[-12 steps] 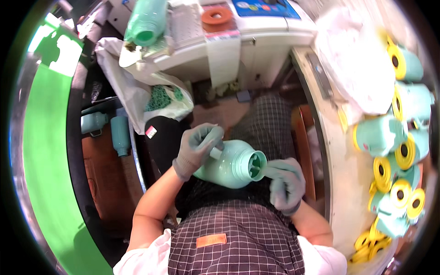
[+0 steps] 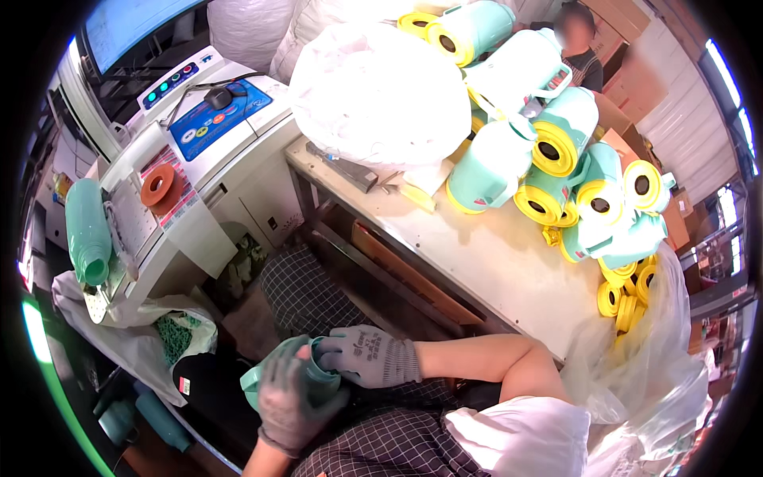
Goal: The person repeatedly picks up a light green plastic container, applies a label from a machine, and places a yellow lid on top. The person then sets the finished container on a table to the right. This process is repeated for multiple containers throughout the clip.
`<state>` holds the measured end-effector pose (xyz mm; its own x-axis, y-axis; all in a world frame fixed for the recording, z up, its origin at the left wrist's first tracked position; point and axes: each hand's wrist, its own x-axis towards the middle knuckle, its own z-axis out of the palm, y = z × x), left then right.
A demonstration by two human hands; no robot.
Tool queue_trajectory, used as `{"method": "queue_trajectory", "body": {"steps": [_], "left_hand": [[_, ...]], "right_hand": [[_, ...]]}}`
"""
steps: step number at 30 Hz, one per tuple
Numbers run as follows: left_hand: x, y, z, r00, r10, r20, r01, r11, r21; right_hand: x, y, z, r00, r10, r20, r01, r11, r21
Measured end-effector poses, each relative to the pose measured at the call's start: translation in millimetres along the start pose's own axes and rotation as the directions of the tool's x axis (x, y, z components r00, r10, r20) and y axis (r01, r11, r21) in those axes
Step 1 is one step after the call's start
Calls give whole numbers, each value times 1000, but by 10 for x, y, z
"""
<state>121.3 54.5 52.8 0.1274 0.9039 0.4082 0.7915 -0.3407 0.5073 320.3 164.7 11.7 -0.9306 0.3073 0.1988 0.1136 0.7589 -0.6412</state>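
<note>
A mint-green plastic bottle (image 2: 253, 385) lies over my lap, mostly covered by my hands. My gloved left hand (image 2: 288, 401) is wrapped round its near side, slightly smeared by motion. At the bottle's mouth is my gloved right hand (image 2: 367, 354), its fingers bent over the rim and gripping there. The fingertips are hidden, so I cannot see whether they reach inside or hold something small.
To the right, a worktable (image 2: 477, 270) bears several mint-green jugs (image 2: 491, 165) with yellow bases, a white bag (image 2: 377, 95) and yellow rings (image 2: 628, 306). A white machine (image 2: 262, 127) stands ahead. Green scraps fill a sack (image 2: 179, 338). A person (image 2: 584, 56) is at the far right.
The view has swung to the right. My right hand has gone from beside the bottle's mouth to over it, and my left hand has moved forward along the bottle.
</note>
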Motion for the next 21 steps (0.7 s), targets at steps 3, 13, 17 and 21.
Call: {"method": "queue_trajectory", "body": {"steps": [3, 13, 17, 21], "left_hand": [[47, 156, 223, 993, -23, 112, 6, 989, 149], [154, -52, 352, 974, -121, 193, 111, 992, 58], [233, -49, 184, 980, -31, 197, 43, 998, -54], [138, -234, 151, 990, 35, 136, -9, 983, -186]], "right_hand": [[-89, 10, -73, 996, -74, 45, 80, 986, -149], [267, 21, -223, 870, 22, 493, 102, 969, -223], [383, -71, -318, 815, 19, 579, 189, 936, -297], [8, -45, -464, 908, -349, 232, 412, 846, -340]]}}
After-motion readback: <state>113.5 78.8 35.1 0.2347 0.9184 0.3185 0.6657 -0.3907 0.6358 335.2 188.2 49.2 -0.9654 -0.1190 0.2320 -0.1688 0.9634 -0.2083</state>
